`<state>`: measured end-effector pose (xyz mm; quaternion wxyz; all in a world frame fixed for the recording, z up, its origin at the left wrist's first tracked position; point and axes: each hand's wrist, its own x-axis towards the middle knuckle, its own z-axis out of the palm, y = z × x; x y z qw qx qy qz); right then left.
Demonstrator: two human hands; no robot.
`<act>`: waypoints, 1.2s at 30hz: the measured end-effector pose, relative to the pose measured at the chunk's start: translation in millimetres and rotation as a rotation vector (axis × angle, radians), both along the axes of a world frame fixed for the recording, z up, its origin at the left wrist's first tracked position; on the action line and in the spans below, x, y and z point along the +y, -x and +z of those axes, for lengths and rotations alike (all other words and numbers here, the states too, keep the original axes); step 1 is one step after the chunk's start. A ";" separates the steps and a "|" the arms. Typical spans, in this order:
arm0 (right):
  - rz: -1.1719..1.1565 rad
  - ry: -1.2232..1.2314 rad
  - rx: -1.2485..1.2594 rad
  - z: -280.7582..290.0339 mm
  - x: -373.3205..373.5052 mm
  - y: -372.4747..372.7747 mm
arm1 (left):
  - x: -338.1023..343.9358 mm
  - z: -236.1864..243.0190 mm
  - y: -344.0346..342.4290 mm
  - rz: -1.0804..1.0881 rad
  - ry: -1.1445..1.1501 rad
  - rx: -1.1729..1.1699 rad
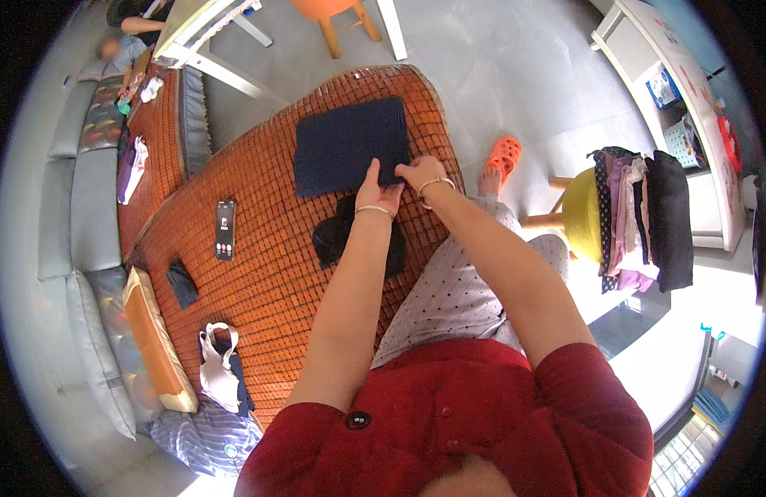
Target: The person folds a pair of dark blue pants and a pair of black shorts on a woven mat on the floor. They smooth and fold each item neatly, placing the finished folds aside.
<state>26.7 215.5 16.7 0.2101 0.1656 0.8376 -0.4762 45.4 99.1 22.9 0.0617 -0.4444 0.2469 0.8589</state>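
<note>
Navy cloth [350,142] folded on brown tiled mat [271,302]; right hand [429,172] pinching near-right corner; left hand [378,194] at near edge, can't tell grip.

A phone [225,229] lies screen-up on a brown tiled mat [267,166], with a tan cushion [157,340] and grey sofa backrests [94,203] along the mat's left side, a white table [182,33] and orange stool [323,7] past its far end, and a yellow stool [582,217] and white shelf unit [716,199] to its right.
</note>
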 end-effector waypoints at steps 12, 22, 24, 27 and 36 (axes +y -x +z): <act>0.571 0.643 -0.264 -16.4 -1.8 -105.2 | -68.0 18.4 -59.5 0.015 -0.181 0.386; 0.539 0.426 -0.222 9.8 -6.9 -112.8 | -241.9 142.1 -195.5 0.405 0.381 0.541; 0.522 0.414 -0.209 8.1 -4.2 -111.7 | -266.0 182.7 -232.0 0.566 0.614 0.487; 0.500 0.416 -0.194 7.1 -7.7 -114.0 | -383.3 151.7 -296.2 0.656 0.497 0.518; 0.445 0.402 -0.161 -2.8 -5.1 -112.2 | -483.3 159.7 -317.3 0.538 0.490 0.487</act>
